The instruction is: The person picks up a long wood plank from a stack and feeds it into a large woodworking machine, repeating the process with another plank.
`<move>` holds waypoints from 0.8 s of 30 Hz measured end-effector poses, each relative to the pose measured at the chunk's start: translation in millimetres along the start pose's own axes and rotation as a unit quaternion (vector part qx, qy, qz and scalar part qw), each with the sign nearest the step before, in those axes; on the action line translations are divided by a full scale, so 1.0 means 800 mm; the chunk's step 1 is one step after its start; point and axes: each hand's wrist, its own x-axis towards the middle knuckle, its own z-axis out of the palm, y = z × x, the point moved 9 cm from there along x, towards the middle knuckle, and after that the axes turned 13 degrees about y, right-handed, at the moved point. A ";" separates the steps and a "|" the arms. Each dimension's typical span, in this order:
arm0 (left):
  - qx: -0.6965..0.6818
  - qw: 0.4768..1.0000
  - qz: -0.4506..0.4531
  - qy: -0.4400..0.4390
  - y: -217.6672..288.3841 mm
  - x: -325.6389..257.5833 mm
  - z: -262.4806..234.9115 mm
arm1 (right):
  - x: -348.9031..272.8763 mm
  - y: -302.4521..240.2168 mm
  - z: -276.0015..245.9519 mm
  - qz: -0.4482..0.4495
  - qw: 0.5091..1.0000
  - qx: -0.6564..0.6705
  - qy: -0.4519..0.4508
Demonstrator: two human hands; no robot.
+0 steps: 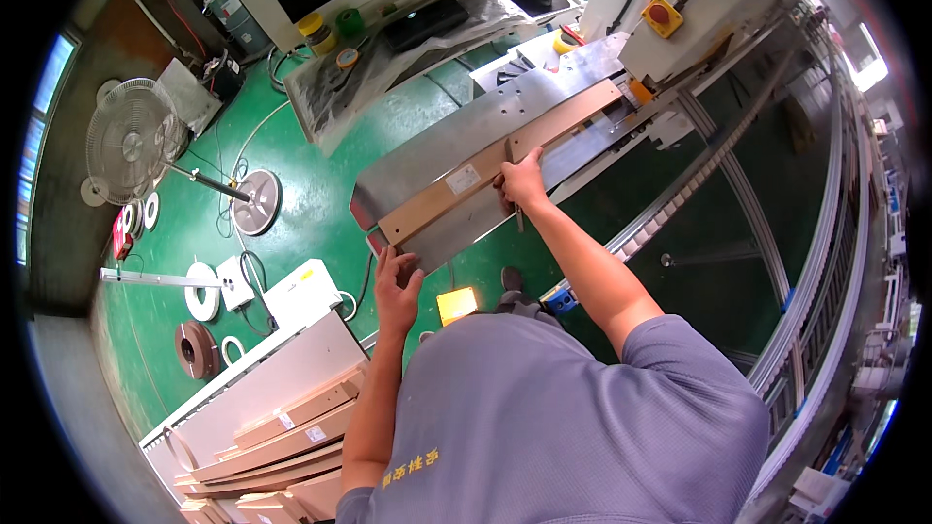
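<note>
Two light-brown wooden boards lie end to end along a metal work table [374, 189]. The nearer board [427, 212] carries a white label; the farther board [573, 114] reaches toward the machine. My right hand [524, 181] is closed at the place where the boards meet, its fingers curled over the edge of the nearer board. A dark, narrow thing shows just below those fingers, too small to make out. At the near end of the labelled board is my left hand [396, 291], its fingertips by the board's corner and its thumb held apart.
A machine head with a red-and-yellow emergency button [662, 16] stands at the far right, beside a long metal rail [670, 204]. Several boards [301, 417] are stacked on a rack at lower left. A pedestal fan [136, 141] and a yellow box [456, 306] stand on the floor.
</note>
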 end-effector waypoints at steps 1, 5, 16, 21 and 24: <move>-0.008 1.000 0.008 -0.020 0.003 0.002 0.009 | 0.004 0.000 -0.004 0.004 1.000 0.001 0.000; -0.017 0.993 0.041 -0.105 0.032 0.015 0.051 | 0.065 -0.006 -0.041 -0.025 0.998 0.002 0.051; -0.109 0.964 0.071 -0.230 0.091 0.050 0.200 | 0.132 -0.030 -0.108 -0.005 0.997 0.075 0.003; -0.090 0.962 0.163 -0.199 0.106 0.045 0.156 | 0.135 -0.026 -0.092 -0.009 0.998 0.070 0.001; -0.074 0.975 0.176 -0.114 0.092 0.015 0.074 | 0.172 -0.022 -0.111 -0.147 0.989 0.030 0.015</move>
